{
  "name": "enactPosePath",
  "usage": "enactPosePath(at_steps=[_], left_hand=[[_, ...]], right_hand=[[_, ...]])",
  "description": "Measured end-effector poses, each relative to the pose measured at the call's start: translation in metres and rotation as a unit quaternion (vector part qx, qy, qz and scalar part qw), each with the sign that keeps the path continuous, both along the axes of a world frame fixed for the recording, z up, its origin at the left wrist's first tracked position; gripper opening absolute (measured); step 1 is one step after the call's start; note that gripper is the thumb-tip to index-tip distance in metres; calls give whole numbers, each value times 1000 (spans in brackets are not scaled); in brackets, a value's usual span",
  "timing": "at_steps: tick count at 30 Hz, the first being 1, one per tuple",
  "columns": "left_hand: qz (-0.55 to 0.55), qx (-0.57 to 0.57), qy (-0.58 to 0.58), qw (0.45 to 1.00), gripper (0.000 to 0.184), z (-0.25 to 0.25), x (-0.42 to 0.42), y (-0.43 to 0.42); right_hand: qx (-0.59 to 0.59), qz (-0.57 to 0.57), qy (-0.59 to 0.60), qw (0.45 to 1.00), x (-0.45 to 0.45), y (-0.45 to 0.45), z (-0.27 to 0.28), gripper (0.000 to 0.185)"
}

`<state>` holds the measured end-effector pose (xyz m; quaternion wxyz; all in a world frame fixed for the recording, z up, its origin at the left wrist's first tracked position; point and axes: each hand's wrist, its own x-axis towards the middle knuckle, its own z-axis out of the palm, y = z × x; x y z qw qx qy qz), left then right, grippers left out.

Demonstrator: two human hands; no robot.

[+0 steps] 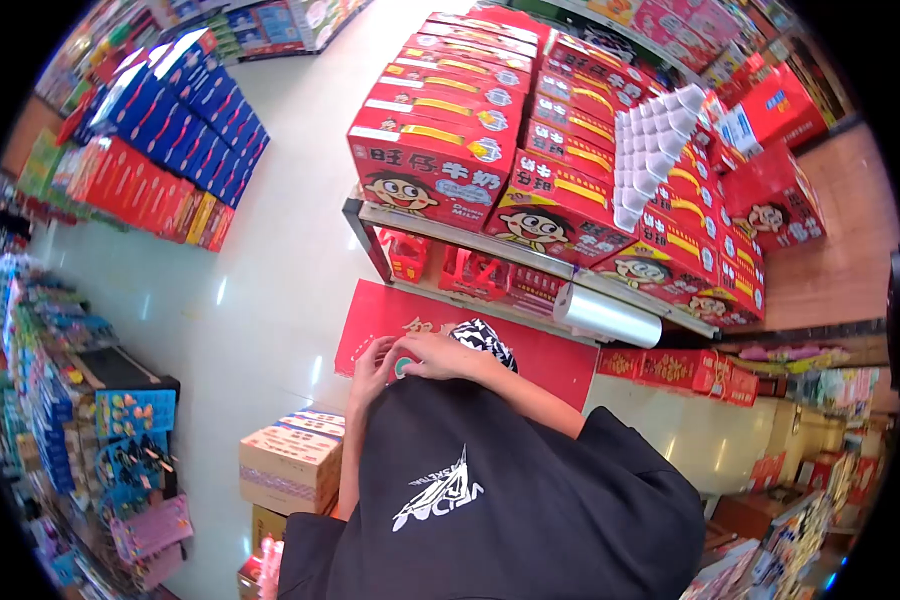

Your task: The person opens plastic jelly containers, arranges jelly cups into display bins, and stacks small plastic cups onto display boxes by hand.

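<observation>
My left hand [371, 366] and my right hand [432, 352] meet close together in front of the hem of my black T-shirt [490, 490]. The fingers of both are bent inward and closed around a small round greenish thing [404, 368] with a pale edge. Most of it is hidden behind the fingers, and its kind does not show. Just beyond my right hand, a black-and-white patterned item [485, 340] appears above a red mat [560, 365] on the floor.
Ahead stands a shelf with red milk cartons [430, 165] stacked on top; a pale moulded tray [655, 150] leans on them. A clear plastic roll [607, 316] juts from the shelf edge. Cardboard boxes [290, 455] stand at my left; blue boxes [185, 115] are stacked farther off.
</observation>
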<state>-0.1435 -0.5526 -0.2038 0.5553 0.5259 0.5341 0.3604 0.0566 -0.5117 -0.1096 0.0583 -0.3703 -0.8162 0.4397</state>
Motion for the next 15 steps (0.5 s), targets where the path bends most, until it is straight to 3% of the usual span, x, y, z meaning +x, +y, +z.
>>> enactPosePath(at_steps=[2,8,15], left_hand=[[-40,-9,-12,999,34,0,7,11],[-136,-29,-53,989,33,17,32,41],[-199,-30,-125,972,30,72,84,100]], right_hand=[[15,-55,66,996,11,-4,-29,41],[13,-191,110,975,43,-15,-32,39],[37,-341,213,915,72,19,9,26]])
